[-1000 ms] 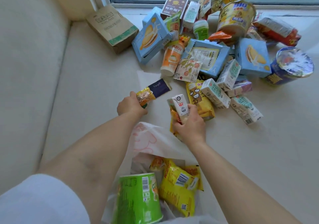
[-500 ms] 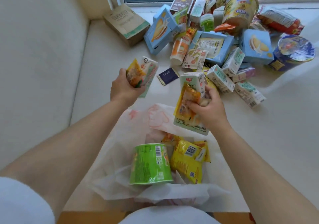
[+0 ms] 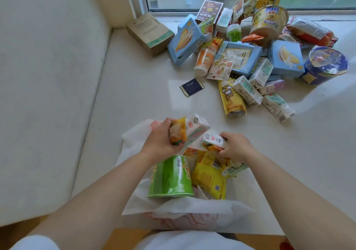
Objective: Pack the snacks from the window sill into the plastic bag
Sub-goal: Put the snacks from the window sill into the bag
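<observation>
now | left hand [image 3: 159,144] grips carton and packet | right hand [image 3: 238,147] grips carton | over plastic bag [image 3: 173,209]

Both bare forearms reach forward and converge, the left hand [image 3: 159,142] curled with its back up around a carton and packet [image 3: 185,130], the right hand [image 3: 238,146] close beside it pinching another carton [image 3: 212,139]

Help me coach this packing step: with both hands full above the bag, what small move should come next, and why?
Probably lower and let go. The left hand and right hand each grip a carton with a snack packet over the open plastic bag, where the green cup and yellow packet already lie.
</observation>
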Motion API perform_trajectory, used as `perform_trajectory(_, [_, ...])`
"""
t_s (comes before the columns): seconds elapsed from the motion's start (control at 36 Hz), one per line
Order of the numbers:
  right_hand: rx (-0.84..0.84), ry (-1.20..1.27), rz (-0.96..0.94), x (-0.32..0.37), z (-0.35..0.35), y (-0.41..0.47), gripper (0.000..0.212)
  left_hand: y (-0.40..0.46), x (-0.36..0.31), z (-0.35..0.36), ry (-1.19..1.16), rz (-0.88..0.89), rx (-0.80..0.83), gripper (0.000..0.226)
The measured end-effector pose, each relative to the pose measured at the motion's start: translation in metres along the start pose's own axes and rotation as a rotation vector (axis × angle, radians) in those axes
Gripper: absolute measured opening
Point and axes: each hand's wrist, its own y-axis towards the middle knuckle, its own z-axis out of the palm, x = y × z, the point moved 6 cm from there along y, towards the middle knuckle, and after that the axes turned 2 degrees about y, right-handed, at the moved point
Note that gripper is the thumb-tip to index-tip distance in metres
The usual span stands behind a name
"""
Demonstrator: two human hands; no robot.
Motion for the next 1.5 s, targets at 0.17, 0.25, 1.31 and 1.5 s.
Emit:
perform_trajectory(0.17, [-0.349, 0.028, 0.129, -0.015, -0.027, 0.006, 0.048, 0.003, 0.002, 0.042, 0.493, 0.202, 0.308, 0.062])
perform_trajectory(0.25, [-0.505, 0.061, 0.172, -0.015, -0.047, 0.003, 0.048, 0.002, 0.002, 0.058, 0.676, 0.258, 0.417, 0.066])
perform_trajectory(1.31, [-0.134, -0.446, -0.552, 0.149, 0.070, 0.014, 0.055, -0.017, 0.135, -0.061, -0.133, -0.739, -0.478, 0.020])
perform_trajectory(1.5, [-0.044, -0.780, -0.667, 0.181, 0.072, 0.025, 0.036, -0.007, 0.155, -0.087, 0.001, -0.730, -0.284, 0.030])
